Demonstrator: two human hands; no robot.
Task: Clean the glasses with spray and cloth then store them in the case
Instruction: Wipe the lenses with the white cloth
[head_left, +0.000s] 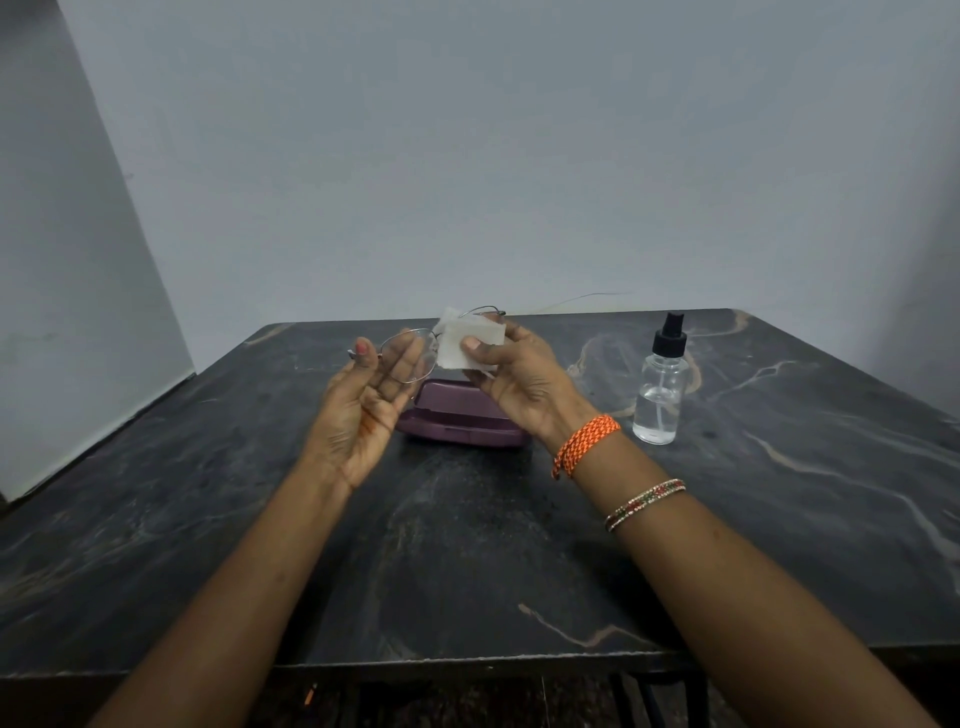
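Thin metal-framed glasses are held up above the table. My left hand pinches the frame at its left lens. My right hand presses a small white cloth around the right lens, which the cloth hides. Below and behind my hands lies a purple glasses case, its lid up only a little; my hands hide its inside. A clear spray bottle with a black nozzle stands upright to the right.
The dark marble table has its front edge near the bottom of the view. A grey wall runs behind it and a white panel stands along the left side.
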